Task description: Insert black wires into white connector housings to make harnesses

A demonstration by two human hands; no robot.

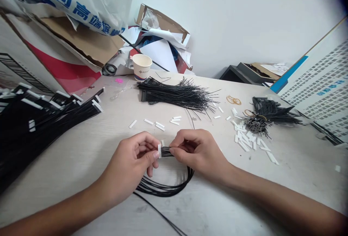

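Between thumb and fingers, my left hand pinches a small white connector housing. Several thin black wires run out of its right side. My right hand grips these wires close to the housing, with thumb and forefinger pressed together. The rest of the wire bundle loops down below both hands and lies on the table, partly hidden by my left hand. Just behind the held connector lies another white housing.
Loose white housings lie heaped at right, with banded black wires behind. A wire bundle and a paper cup stand farther back. Finished-looking black cables with white ends cover the left side. A printed board leans at right.
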